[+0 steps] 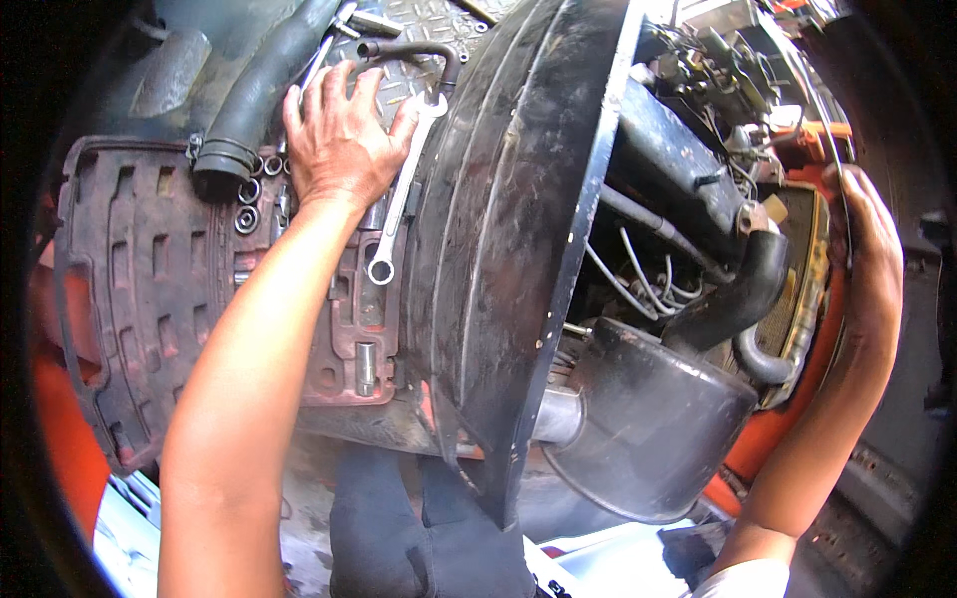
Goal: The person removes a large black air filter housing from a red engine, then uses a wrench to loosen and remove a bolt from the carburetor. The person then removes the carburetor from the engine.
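The left hand (339,135) lies flat, fingers spread, on a silver combination wrench (401,194) at the far right edge of the reddish ribbed floor plate (140,289), tight against the black fan shroud (508,229). The right hand (869,234) grips the radiator's (802,269) far edge, fingers hidden. Sockets (249,204) and a black hose (254,95) crowd the left.

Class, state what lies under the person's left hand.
The left hand covers loose tools; a combination wrench and sockets show beside it on the red footplate. Whatever the palm hides is unseen.
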`<action>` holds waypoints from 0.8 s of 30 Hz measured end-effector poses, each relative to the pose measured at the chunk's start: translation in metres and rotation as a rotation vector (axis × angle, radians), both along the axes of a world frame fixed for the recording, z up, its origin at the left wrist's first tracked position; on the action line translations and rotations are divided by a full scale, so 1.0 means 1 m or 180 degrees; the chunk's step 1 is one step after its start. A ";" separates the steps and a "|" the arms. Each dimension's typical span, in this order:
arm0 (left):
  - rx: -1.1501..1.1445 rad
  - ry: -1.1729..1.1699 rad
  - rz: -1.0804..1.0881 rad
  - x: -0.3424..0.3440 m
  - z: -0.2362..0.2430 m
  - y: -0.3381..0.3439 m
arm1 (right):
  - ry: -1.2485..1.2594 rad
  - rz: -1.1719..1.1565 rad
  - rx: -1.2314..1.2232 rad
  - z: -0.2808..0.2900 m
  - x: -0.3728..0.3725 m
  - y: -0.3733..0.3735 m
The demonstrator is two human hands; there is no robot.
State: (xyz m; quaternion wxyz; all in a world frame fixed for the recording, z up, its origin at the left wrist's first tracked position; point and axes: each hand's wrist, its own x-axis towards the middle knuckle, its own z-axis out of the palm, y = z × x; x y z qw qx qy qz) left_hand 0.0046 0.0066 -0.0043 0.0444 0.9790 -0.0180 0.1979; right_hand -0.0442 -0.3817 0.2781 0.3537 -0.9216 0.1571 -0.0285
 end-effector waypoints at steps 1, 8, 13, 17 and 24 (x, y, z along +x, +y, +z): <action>-0.0112 -0.0080 -0.0052 0.002 -0.003 0.001 | 0.0096 -0.0018 0.0082 0.006 -0.003 0.014; -0.1343 -0.0401 -0.0206 0.011 0.004 0.012 | -0.0652 -0.0134 0.0193 0.015 -0.050 0.091; -0.2979 -0.0979 -0.0295 0.004 0.088 -0.016 | -0.1169 -0.0049 -0.0590 0.013 -0.075 0.109; -0.4407 -0.0756 -0.2608 -0.046 0.187 -0.062 | -0.1125 0.0403 0.1184 0.009 -0.115 0.141; -0.4740 0.2545 -0.2847 -0.120 0.262 -0.114 | -0.0544 -0.0012 0.1526 -0.010 -0.178 0.151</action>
